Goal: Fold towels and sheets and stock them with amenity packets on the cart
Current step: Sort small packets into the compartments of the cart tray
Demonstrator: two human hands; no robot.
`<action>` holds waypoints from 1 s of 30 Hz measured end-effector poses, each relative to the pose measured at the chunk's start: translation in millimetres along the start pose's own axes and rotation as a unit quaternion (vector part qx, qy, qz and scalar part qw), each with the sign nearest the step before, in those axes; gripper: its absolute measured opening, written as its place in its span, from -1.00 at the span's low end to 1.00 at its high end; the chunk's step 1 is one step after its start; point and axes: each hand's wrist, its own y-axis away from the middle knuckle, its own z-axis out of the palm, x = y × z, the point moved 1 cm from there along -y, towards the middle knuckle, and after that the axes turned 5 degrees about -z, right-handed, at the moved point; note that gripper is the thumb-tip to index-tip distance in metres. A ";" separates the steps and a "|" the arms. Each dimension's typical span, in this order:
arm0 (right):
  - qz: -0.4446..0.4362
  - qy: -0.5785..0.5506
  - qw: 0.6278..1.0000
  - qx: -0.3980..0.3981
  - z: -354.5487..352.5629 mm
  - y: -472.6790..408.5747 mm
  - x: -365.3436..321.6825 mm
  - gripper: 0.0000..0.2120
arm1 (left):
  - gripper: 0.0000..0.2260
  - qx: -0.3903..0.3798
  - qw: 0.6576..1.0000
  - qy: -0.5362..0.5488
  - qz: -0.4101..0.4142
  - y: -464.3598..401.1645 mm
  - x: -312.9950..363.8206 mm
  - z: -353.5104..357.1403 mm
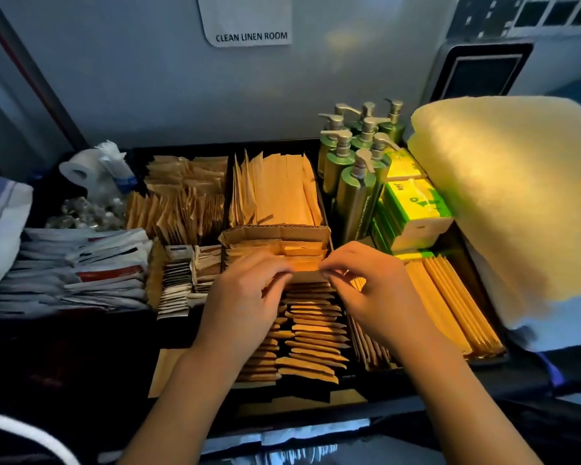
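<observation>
Brown paper amenity packets (311, 333) stand in rows in the middle compartment of the black cart tray (450, 375). My left hand (245, 297) and my right hand (369, 286) meet over that row, each pinching one end of a single brown packet (307, 273) that lies across the top of the others. A cardboard divider (275, 233) stands just behind my fingers. A thick folded cream towel (514, 199) lies at the right end of the cart.
Green pump bottles (353, 172) and green-and-white tissue boxes (413, 209) stand at the back right. White sachets (71, 273) fill the left compartment, small dark sachets (176, 283) the one beside it. A toilet roll (81, 169) sits back left. A striped cloth (0, 223) hangs at far left.
</observation>
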 end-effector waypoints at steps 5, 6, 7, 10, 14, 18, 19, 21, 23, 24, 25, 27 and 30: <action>0.021 0.045 0.997 -0.066 13.4 -4.0 13.6 -0.83 | -0.83 -0.065 0.996 -0.032 -0.056 -0.8 -10.0 15.0; 0.019 0.054 0.996 -0.068 14.4 -3.9 14.8 -0.83 | -0.82 -0.062 0.996 -0.031 -0.061 0.0 -11.5 15.9; 0.016 0.063 0.996 -0.062 14.8 -3.7 16.2 -0.84 | -0.82 -0.051 0.996 -0.026 -0.062 0.6 -12.7 16.1; 0.006 0.093 0.994 -0.060 17.3 -5.4 21.9 -0.82 | -0.84 -0.034 0.997 -0.025 -0.060 0.9 -16.6 18.0; 0.036 0.149 0.981 -0.116 28.0 -12.8 26.5 -0.85 | -0.87 -0.073 0.992 -0.052 -0.091 -6.0 -19.1 29.0; 0.048 0.165 0.979 -0.112 29.5 -13.4 27.5 -0.85 | -0.84 -0.076 0.992 -0.044 -0.095 -7.2 -21.8 27.8; 0.051 0.163 0.979 -0.110 28.7 -12.4 25.8 -0.84 | -0.83 -0.071 0.993 -0.034 -0.091 -5.3 -22.6 24.3; 0.053 0.161 0.980 -0.103 27.4 -10.4 18.4 -0.82 | -0.83 -0.057 0.995 -0.018 -0.084 0.4 -24.2 15.0; 0.049 0.156 0.982 -0.096 27.8 -10.9 6.5 -0.81 | -0.83 -0.046 0.995 -0.014 -0.083 7.0 -25.9 3.6; 0.044 0.153 0.982 -0.098 28.7 -11.9 -0.9 -0.80 | -0.83 -0.042 0.996 -0.016 -0.083 10.4 -27.2 -2.6; 0.037 0.149 0.983 -0.101 30.5 -13.5 -9.2 -0.80 | -0.83 -0.035 0.996 -0.018 -0.085 14.1 -29.2 -9.4; 0.018 0.135 0.985 -0.105 36.5 -17.2 -26.9 -0.78 | -0.84 -0.019 0.996 -0.017 -0.090 22.2 -35.8 -24.2; -0.021 0.118 0.985 -0.121 52.3 -21.9 -55.4 -0.75 | -0.86 0.000 0.995 -0.012 -0.100 38.0 -52.3 -47.8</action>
